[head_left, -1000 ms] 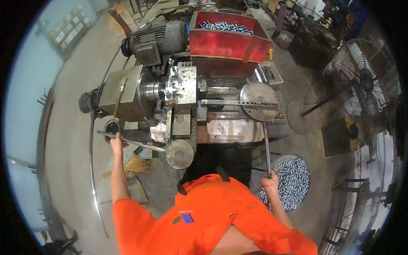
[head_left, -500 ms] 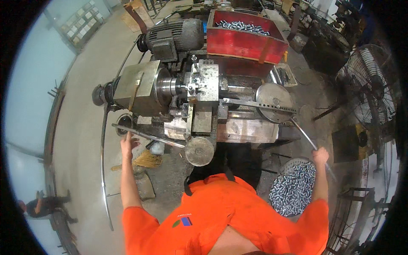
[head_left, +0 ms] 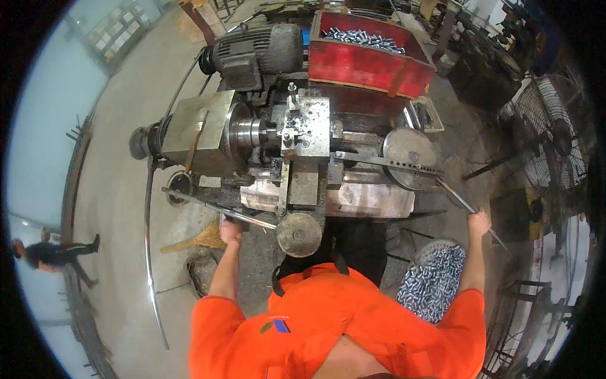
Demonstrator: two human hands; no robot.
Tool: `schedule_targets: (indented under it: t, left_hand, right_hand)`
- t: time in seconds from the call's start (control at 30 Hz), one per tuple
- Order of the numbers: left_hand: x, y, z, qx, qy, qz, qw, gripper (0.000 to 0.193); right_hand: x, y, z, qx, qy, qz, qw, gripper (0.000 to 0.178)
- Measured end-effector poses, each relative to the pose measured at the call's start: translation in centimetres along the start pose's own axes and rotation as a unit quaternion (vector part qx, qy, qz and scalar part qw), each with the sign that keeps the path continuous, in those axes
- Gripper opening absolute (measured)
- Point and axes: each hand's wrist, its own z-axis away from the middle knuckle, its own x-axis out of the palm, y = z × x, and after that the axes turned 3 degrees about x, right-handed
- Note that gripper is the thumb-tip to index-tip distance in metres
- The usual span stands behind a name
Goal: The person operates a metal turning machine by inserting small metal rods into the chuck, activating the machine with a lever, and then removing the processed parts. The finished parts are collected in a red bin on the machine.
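My right hand (head_left: pixel 478 223) is wrapped round a long metal lever (head_left: pixel 456 194) that slopes down from a round disc (head_left: pixel 410 151) on the machine's right side. My left hand (head_left: pixel 231 232) is closed just below a second bare metal rod (head_left: pixel 214 206), beside a small dark-handled item; what its fingers hold is hidden. That rod runs to a round plate (head_left: pixel 299 234) at the machine's front. Between the two levers stands a metal block (head_left: pixel 309 126) with bolts, facing the steel chuck (head_left: pixel 250 132) of the headstock (head_left: pixel 197 136).
Short shiny metal pieces fill a round perforated basket (head_left: pixel 413 303) at lower right and lie in a red box (head_left: pixel 366 66) behind the machine. An electric motor (head_left: pixel 262 54) stands at the back, a fan (head_left: pixel 552 132) at right. A straw broom (head_left: pixel 201 240) lies left. Another person (head_left: pixel 57 254) walks far left.
My left hand has moved right and down from beside the left rod, its fingers now closed. My right hand stays on its lever, slightly shifted. The bolted block appears little changed.
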Motion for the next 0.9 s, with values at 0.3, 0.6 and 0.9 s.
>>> schedule_targets:
  t: [0.3,0.6,0.9]
  left_hand:
    - [-6.4,-0.1,-2.1,0.196,-0.189,-0.195,0.942,0.037]
    - [-8.8,-5.8,-2.2,0.186,-0.222,0.023,0.957,0.041]
    - [-32.1,-6.3,0.2,0.15,0.156,0.071,0.974,0.031]
  right_hand:
    - [2.2,1.4,0.4,-0.061,0.087,-0.019,0.994,0.062]
    - [-14.1,-17.1,4.0,-0.317,0.009,-0.34,0.885,0.044]
    - [-28.8,-40.0,17.4,-0.657,-0.024,-0.413,0.63,0.043]
